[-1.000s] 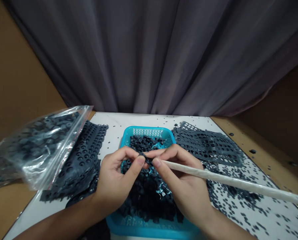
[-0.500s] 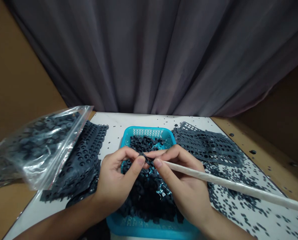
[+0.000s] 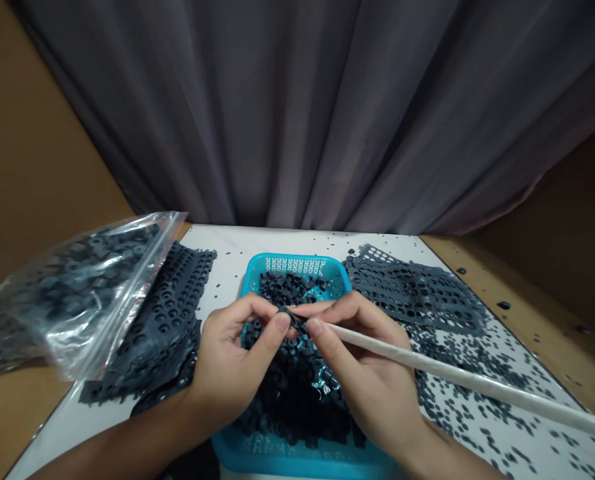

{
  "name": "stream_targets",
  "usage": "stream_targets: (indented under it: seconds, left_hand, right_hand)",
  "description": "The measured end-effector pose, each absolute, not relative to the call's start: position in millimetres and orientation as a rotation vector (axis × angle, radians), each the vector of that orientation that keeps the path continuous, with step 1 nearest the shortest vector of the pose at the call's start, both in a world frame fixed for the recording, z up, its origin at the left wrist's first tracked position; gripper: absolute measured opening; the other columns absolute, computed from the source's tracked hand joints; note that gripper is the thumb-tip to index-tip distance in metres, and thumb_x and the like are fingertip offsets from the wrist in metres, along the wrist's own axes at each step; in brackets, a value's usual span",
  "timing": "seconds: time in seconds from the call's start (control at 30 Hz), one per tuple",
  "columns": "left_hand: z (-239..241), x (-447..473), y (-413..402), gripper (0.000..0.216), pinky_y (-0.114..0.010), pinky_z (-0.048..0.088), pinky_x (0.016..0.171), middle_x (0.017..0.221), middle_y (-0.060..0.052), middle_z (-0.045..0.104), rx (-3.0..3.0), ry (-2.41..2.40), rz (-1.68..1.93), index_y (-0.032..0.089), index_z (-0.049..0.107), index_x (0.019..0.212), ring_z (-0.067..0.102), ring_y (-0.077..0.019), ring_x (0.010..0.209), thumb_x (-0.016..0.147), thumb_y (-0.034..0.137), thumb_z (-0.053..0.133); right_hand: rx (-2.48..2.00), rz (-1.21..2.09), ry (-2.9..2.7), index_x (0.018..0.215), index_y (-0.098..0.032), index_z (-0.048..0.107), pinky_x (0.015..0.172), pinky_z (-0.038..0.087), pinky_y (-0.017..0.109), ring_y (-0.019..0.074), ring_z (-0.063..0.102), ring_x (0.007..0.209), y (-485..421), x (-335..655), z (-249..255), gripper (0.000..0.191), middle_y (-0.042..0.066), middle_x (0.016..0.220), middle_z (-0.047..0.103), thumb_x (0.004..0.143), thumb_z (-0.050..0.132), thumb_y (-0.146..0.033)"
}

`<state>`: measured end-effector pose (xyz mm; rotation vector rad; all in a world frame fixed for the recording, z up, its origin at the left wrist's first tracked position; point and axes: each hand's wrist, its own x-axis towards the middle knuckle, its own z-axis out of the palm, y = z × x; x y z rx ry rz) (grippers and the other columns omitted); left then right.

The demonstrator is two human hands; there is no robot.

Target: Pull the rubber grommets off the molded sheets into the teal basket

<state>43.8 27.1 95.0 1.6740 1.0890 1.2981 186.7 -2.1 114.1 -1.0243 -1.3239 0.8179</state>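
Pinched between the thumb and fingers of my left hand (image 3: 234, 353) is a small black rubber piece (image 3: 286, 311), mostly covered by the fingertips. My right hand (image 3: 377, 380) grips a long white stick (image 3: 457, 371) close to its left end, and a thin dark tip reaches from it to the piece. Both hands are over a blue plastic basket (image 3: 304, 465) full of loose black rubber pieces (image 3: 297, 393). What exactly the tip does at the piece is hidden by my fingers.
At left, a clear zip bag (image 3: 92, 287) of black pieces leans on stacked perforated black sheets (image 3: 177, 293). Another holed black sheet (image 3: 417, 293) lies right of the basket, near many scattered black bits (image 3: 477, 400) on the white table (image 3: 222, 235). A grey curtain (image 3: 287, 113) hangs behind.
The outer right end of the white stick has dipped slightly. Both hands keep nearly the same place and grip.
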Motion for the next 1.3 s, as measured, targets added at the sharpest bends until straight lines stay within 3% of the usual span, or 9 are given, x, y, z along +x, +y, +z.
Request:
stream_targets:
  seconds: [0.7,1.3]
  left_hand:
    - [95.8,44.7,25.6,0.016,-0.020,0.050,0.059,0.059,0.001,0.068,1.667,1.043,1.277,0.020,0.062,0.064,0.063,-0.0119,0.058,0.080,0.017,0.059]
    - [96.2,45.1,26.4,0.016,-0.023,0.051,0.058,0.058,0.001,0.068,1.638,1.103,1.282,0.019,0.060,0.063,0.064,-0.0130,0.056,0.079,0.020,0.060]
  right_hand:
    - [-1.107,0.588,-1.500,0.072,-0.021,0.059,0.073,0.055,0.027,0.0164,0.071,0.082,-0.2,186.3,106.7,0.012,0.002,0.084,0.074,0.078,0.062,-0.011]
    - [-0.988,0.930,-1.277,0.068,-0.020,0.058,0.068,0.058,0.027,0.0156,0.071,0.075,0.6,188.9,117.0,0.013,0.003,0.082,0.075,0.079,0.064,-0.017]
